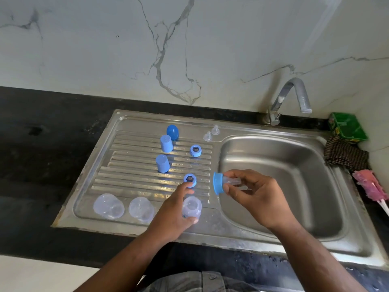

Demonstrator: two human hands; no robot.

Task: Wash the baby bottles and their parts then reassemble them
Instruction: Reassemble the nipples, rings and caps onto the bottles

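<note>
Bottle: a clear bottle (191,207), its mouth open upward, is held over the front part of the drainboard (130,165), just beside the basin (284,165).
Ring: a blue ring (218,183) is turned on its side, and a clear teat (232,181) is seen sticking out of it (toward the right).
Left hand: the left hand (172,216) is curled round the clear bottle; its forefinger is stretched to a second ring (190,179) on the ridges, but contact cannot be told.
Right hand: the teat and the blue ring are pinched between thumb and fingers of the right hand (252,192).
Other parts: two more bottles (108,206), three caps (162,163) and two loose teats (208,136) are placed on the drainboard.
</note>
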